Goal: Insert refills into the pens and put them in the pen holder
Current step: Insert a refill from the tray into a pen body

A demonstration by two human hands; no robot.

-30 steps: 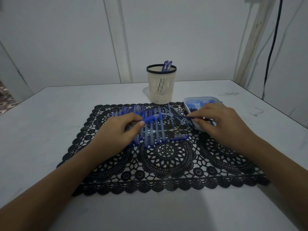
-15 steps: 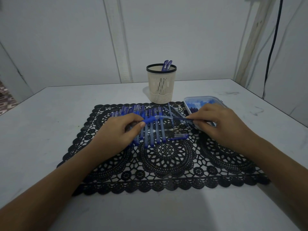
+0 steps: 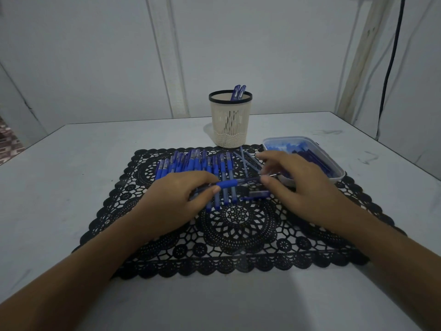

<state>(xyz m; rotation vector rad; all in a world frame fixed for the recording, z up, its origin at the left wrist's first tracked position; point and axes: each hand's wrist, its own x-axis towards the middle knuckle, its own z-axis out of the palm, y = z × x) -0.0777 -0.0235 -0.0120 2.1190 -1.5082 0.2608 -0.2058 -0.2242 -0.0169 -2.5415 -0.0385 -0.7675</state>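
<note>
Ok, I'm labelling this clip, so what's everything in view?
pen holder: one, cream with black rim, on table behind mat
pens in holder: two, blue
row of pens: many, blue, on mat
held pen: one, blue, above the row
refills: a few, pale blue, on mat right of row
tub: one, clear, holding blue parts, mat's right edge
mat: one, black lace, mid-table
table: one, white
cable: one, black, right wall
left hand: one, grips held pen
right hand: one, thumb at held pen's right end, grip unclear

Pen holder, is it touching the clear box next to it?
Apart. The head view shows bare table between the pen holder and the clear box.
</note>
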